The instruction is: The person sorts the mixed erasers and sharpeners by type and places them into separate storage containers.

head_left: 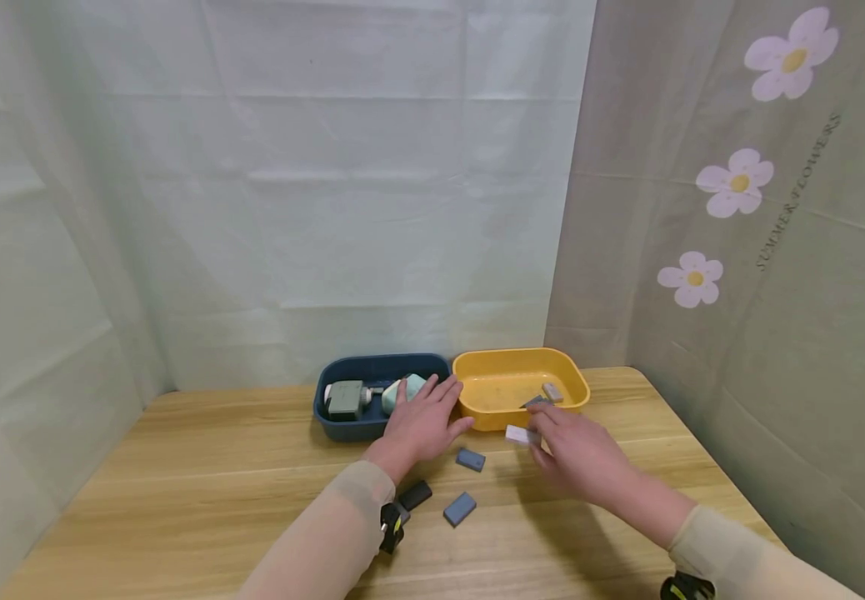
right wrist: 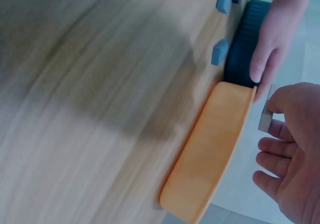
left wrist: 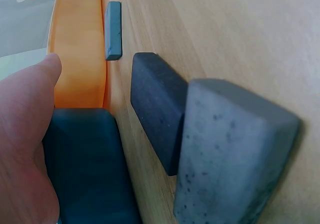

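Note:
My right hand (head_left: pixel 586 454) pinches a small whitish block (head_left: pixel 518 434) between thumb and fingers, held at the front rim of the yellow bin (head_left: pixel 492 419). In the right wrist view the same pale block (right wrist: pixel 267 119) sticks out past the fingertips, and the other fingers are loosely bent. My left hand (head_left: pixel 423 425) reaches over the right side of the dark blue bin (head_left: pixel 357 431), its fingers spread and straight. Just beyond those fingers lies a mint-green object (head_left: pixel 391 400), partly hidden by them. A grey-green toy-like piece (head_left: pixel 346 400) lies in the blue bin's left part.
Inside the yellow bin are a grey block (head_left: pixel 552 392) and a dark blue-grey one (head_left: pixel 536 402). Two blue-grey blocks (head_left: pixel 471 459) lie on the wooden table in front. A black block (left wrist: pixel 155 104) and a speckled grey block (left wrist: pixel 225 149) lie beside my left wrist. Cloth hangs behind.

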A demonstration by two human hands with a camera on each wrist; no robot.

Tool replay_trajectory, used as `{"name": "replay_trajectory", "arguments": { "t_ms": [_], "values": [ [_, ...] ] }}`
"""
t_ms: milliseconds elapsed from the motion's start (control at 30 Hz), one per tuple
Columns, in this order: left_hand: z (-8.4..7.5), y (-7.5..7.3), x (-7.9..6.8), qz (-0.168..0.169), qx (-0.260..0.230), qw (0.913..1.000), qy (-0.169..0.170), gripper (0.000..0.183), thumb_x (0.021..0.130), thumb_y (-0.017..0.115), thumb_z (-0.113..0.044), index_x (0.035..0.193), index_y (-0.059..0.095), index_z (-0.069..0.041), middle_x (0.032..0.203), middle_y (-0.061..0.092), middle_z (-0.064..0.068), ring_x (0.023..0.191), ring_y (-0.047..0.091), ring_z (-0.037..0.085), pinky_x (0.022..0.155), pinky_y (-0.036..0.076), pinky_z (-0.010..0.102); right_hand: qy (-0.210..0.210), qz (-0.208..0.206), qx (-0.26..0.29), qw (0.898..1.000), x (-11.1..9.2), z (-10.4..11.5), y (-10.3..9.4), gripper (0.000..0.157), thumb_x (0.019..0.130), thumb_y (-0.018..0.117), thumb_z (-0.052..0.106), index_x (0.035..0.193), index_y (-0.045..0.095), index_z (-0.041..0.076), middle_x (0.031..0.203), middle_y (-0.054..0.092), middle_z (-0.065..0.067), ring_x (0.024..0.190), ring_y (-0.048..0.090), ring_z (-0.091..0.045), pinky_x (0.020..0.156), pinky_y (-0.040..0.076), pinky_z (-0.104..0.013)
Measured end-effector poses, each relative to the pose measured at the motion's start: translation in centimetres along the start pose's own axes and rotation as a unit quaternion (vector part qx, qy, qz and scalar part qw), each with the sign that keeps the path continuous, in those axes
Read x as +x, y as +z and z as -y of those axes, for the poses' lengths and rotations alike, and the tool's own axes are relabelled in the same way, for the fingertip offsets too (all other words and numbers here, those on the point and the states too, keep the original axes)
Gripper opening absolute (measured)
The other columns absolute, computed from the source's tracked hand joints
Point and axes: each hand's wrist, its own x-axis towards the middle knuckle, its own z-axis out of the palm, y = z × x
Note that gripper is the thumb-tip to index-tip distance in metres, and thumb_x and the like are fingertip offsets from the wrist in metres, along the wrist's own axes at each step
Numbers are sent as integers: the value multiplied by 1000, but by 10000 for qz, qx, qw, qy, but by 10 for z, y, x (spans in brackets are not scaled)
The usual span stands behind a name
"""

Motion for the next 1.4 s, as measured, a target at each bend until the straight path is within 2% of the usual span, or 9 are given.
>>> {"name": "replay_trajectory", "arguments": {
  "t_ms": [200, 367, 467, 633, 800, 933, 1033, 1233, 1400],
  "values": [
    [1, 1, 1, -9, 49, 10000, 1, 80, 111, 46, -69, 175, 36, -21, 182, 27, -2, 168, 23, 32, 129, 8, 75, 122, 97, -98, 9998, 6, -8, -2, 22, 94, 87, 16, 107, 71, 9, 126, 75, -10, 107, 76, -28, 75, 66, -42],
    [1, 2, 1, 5, 63, 10000, -9, 81, 111, 44, -70, 175, 36, -21, 182, 26, -3, 168, 22, 32, 129, 8, 75, 188, 106, -98, 9997, 13, -14, -5, 24, 94, 88, 15, 109, 71, 6, 128, 74, -15, 104, 77, -30, 75, 66, -44],
    [1, 2, 1, -17, 14, 10000, -3, 80, 112, 46, -69, 175, 36, -21, 182, 27, -3, 168, 23, 32, 129, 8, 75, 209, 81, -93, 9997, 17, -18, -7, 24, 93, 88, 14, 108, 72, 5, 126, 74, -15, 96, 76, -28, 69, 65, -42],
    [1, 2, 1, -10, -23, 10000, -18, 79, 112, 48, -67, 175, 36, -21, 182, 27, -3, 168, 22, 31, 129, 7, 75, 403, 225, -103, 9989, 24, -23, -10, 22, 95, 86, 15, 109, 72, 6, 128, 74, -16, 93, 76, -27, 67, 64, -39],
    [1, 2, 1, -1, -21, 10000, -28, 80, 112, 47, -68, 175, 35, -22, 182, 26, -4, 168, 21, 31, 129, 7, 75, 511, 289, -105, 9982, 31, -27, -12, 20, 96, 84, 13, 109, 72, 3, 129, 74, -20, 102, 76, -33, 78, 66, -45],
    [1, 3, 1, 15, -12, 10000, -22, 80, 112, 46, -68, 175, 35, -21, 182, 26, -4, 168, 21, 31, 129, 6, 75, 500, 261, -137, 9983, 37, -31, -12, 19, 96, 83, 11, 108, 72, 1, 125, 74, -19, 103, 75, -33, 83, 66, -48],
    [2, 3, 1, 20, -5, 10000, -30, 80, 112, 46, -69, 176, 35, -21, 182, 25, -4, 168, 21, 31, 129, 6, 75, 502, 267, -137, 9983, 41, -33, -10, 18, 97, 83, 11, 107, 72, 1, 122, 73, -17, 98, 74, -30, 81, 65, -46],
    [3, 5, 2, 22, 34, 10000, -28, 80, 112, 45, -69, 176, 35, -22, 183, 25, -5, 169, 20, 30, 129, 7, 75, 484, 181, -177, 9985, 48, -37, -5, 18, 96, 84, 13, 104, 70, 3, 114, 73, -12, 87, 69, -24, 67, 62, -40],
    [2, 4, 1, -4, 40, 10000, -6, 80, 112, 46, -69, 175, 36, -22, 182, 26, -4, 168, 22, 30, 129, 8, 75, 509, 156, -193, 9984, 52, -41, -2, 18, 96, 84, 12, 103, 70, 3, 106, 72, -10, 83, 66, -23, 65, 61, -39]
  ]
}}
